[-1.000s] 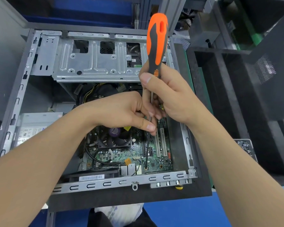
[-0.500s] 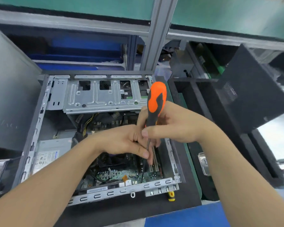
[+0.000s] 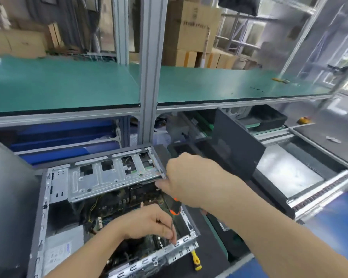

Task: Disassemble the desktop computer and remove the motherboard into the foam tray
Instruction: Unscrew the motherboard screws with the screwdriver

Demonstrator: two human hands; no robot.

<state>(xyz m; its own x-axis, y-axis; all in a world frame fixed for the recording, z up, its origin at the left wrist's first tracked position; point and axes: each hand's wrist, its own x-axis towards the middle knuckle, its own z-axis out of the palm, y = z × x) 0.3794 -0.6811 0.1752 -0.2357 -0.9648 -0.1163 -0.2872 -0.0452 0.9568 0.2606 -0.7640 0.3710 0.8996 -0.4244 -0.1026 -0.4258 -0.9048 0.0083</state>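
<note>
Both our hands are clamped on the screwdriver (image 3: 172,214). The right hand (image 3: 191,177) is wrapped over the orange-and-black handle, and the left hand (image 3: 149,223) pinches the thin shaft low down, close to the case (image 3: 186,240) front rail. The tip is hidden behind the left fingers (image 3: 166,230), so we cannot tell whether it sits in a screw. The motherboard (image 3: 117,209) lies flat in the bottom of the open case and, as far as we can judge, is not yet freed.

We judge the step to be undoing a board screw near the rail. To do it well, we keep the shaft square to the board and let the left pinch only steady it. The right hand presses down and turns, so the tip does not skid across the green surface or its slots. The view is blurred, so we should look down first.

Room is tight. The drive cage (image 3: 109,175) overhangs the far part of the board, and the right knuckles are just beside its edge. The metal rail is touching or nearly touching the left fingertips. A yellow tool (image 3: 195,259) lies outside the rail. The tray (image 3: 189,146) stands right of the case, largely behind the right arm, with a dark panel (image 3: 237,151) leaning there. The board will likely need lifting up and out to the right.
</note>
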